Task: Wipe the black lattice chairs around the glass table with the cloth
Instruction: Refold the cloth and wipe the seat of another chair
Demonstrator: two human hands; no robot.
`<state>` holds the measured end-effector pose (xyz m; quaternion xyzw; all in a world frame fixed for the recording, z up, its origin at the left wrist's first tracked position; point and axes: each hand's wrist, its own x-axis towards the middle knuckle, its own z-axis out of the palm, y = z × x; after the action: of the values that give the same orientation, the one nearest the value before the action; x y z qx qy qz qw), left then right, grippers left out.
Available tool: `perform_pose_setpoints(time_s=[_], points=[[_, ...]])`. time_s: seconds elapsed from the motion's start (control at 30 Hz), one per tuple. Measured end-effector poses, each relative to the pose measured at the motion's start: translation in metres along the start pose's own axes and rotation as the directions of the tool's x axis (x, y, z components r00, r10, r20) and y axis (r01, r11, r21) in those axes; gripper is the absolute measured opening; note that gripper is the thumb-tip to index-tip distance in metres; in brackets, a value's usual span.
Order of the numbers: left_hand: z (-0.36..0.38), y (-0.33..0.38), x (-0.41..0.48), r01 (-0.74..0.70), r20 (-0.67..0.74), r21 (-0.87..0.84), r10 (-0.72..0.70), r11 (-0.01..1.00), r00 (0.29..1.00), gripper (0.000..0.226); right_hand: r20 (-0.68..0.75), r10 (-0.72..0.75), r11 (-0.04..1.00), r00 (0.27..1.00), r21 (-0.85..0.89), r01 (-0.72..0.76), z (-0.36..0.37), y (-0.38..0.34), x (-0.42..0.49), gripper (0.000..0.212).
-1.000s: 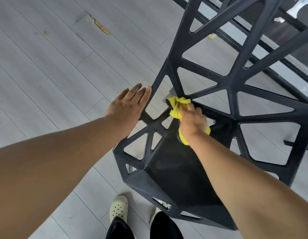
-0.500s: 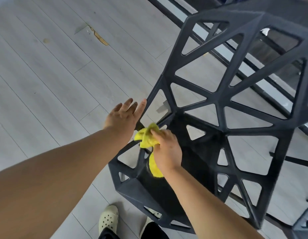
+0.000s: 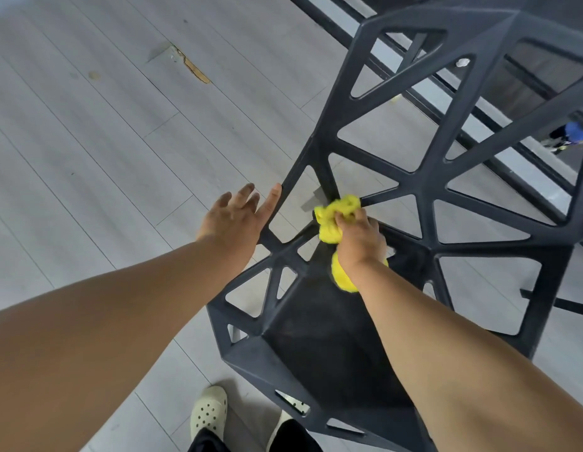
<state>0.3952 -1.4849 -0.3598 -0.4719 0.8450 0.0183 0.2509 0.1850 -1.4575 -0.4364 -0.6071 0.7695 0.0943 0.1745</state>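
Note:
A black lattice chair (image 3: 427,203) fills the centre and right of the head view, its solid seat (image 3: 322,347) just in front of me. My right hand (image 3: 360,239) grips a bunched yellow cloth (image 3: 335,212) and presses it against a strut junction where the seat meets the backrest. A further fold of the cloth shows below my wrist. My left hand (image 3: 234,220) has its fingers straight and spread, resting against the chair's left side strut.
Grey plank floor (image 3: 104,158) lies to the left, with a chipped spot near the top. A dark table frame (image 3: 498,154) runs diagonally behind the chair. My pale clog (image 3: 208,415) stands at the bottom edge, by the chair's front.
My right hand has carried the cloth from the left side strut back up and right to the seat-back junction. My left hand stays on the side strut. The view has shifted slightly.

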Motion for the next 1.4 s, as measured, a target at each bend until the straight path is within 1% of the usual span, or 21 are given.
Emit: perform_pose_setpoints(time_s=[0.03,0.1,0.13,0.17,0.2,0.23,0.27,0.33,0.37,0.4,0.47,0.53,0.57,0.63,0.73,0.8,0.93,1.0,1.1,1.27,1.4], points=[[0.0,0.0,0.0,-0.002,0.002,0.008,0.002,1.0,1.0,0.115,0.08,0.015,0.999,0.997,-0.031,-0.012,0.001,0.009,-0.005,0.055],[-0.001,-0.001,0.001,-0.009,0.015,0.031,0.009,0.999,1.0,0.116,0.07,0.01,0.999,0.998,-0.046,-0.007,0.0,0.021,-0.016,0.057],[-0.002,0.0,0.0,-0.006,0.028,0.033,0.005,0.999,1.0,0.116,-0.036,-0.026,0.999,0.999,-0.02,0.026,-0.005,0.024,-0.02,0.059],[-0.004,-0.001,-0.001,0.0,0.044,0.03,-0.001,1.0,0.999,0.116,-0.202,-0.073,0.996,0.977,0.036,0.082,-0.011,0.024,-0.023,0.059],[-0.007,-0.001,-0.002,0.009,0.054,0.019,-0.01,1.0,0.998,0.115,-0.401,-0.12,0.982,0.908,0.087,0.168,-0.02,0.023,-0.025,0.057],[-0.012,-0.002,-0.003,0.02,0.059,0.002,-0.02,1.0,0.998,0.112,-0.6,-0.159,0.96,0.784,0.092,0.264,-0.032,0.022,-0.023,0.051],[-0.017,-0.003,-0.003,0.025,0.069,-0.018,-0.024,1.0,0.997,0.106,-0.734,-0.19,0.933,0.652,0.072,0.354,-0.048,0.018,-0.019,0.045],[-0.031,-0.004,-0.004,0.003,0.072,-0.035,-0.001,0.999,0.997,0.093,-0.853,-0.245,0.877,0.46,0.008,0.481,-0.08,0.006,-0.005,0.039],[-0.038,-0.004,-0.003,-0.013,0.054,-0.033,0.015,0.999,0.998,0.089,-0.874,-0.271,0.865,0.404,-0.036,0.501,-0.096,-0.003,0.002,0.039],[-0.046,-0.003,-0.002,-0.02,0.028,-0.037,0.021,0.999,0.999,0.087,-0.861,-0.324,0.863,0.391,-0.1,0.495,-0.108,-0.01,0.011,0.042],[-0.063,-0.001,0.0,-0.003,-0.028,-0.059,0.001,0.998,1.0,0.084,-0.714,-0.521,0.833,0.467,-0.307,0.46,-0.122,-0.016,0.027,0.058],[-0.078,0.002,0.002,0.014,-0.058,-0.06,-0.017,0.998,0.998,0.079,-0.506,-0.669,0.743,0.545,-0.476,0.47,-0.13,-0.008,0.038,0.068],[-0.084,0.003,0.003,0.013,-0.064,-0.044,-0.016,0.999,0.998,0.077,-0.478,-0.69,0.721,0.544,-0.515,0.464,-0.138,-0.001,0.042,0.067],[-0.092,0.003,0.002,0.003,-0.075,-0.031,-0.005,1.0,0.997,0.075,-0.544,-0.674,0.737,0.5,-0.537,0.409,-0.159,0.008,0.048,0.056],[-0.103,0.008,-0.003,-0.006,-0.1,-0.065,-0.001,0.998,0.995,0.073,-0.706,-0.55,0.832,0.447,-0.509,0.22,-0.195,0.017,0.053,0.055],[-0.113,0.013,-0.001,-0.007,-0.141,-0.061,-0.002,0.998,0.99,0.073,-0.779,-0.444,0.887,0.443,-0.453,0.092,-0.213,0.025,0.056,0.058],[-0.146,0.031,0.014,-0.025,-0.198,-0.054,0.013,0.998,0.98,0.074,-0.764,-0.412,0.892,0.496,-0.45,0.047,-0.228,0.05,0.048,0.064],[-0.159,0.044,0.023,-0.047,-0.225,-0.046,0.035,0.998,0.974,0.074,-0.797,-0.305,0.931,0.521,-0.366,-0.014,-0.236,0.073,0.042,0.063],[-0.17,0.07,0.03,-0.081,-0.234,-0.041,0.069,0.996,0.97,0.076,-0.783,-0.163,0.964,0.6,-0.256,-0.073,-0.241,0.113,0.028,0.07],[-0.17,0.105,0.033,-0.139,-0.212,-0.03,0.13,0.99,0.969,0.073,-0.755,0.069,0.991,0.652,-0.022,-0.13,-0.239,0.16,-0.002,0.067],[-0.166,0.119,0.035,-0.162,-0.195,-0.011,0.156,0.987,0.968,0.072,-0.779,0.174,0.97,0.602,0.03,-0.241,-0.221,0.191,-0.023,0.066]])
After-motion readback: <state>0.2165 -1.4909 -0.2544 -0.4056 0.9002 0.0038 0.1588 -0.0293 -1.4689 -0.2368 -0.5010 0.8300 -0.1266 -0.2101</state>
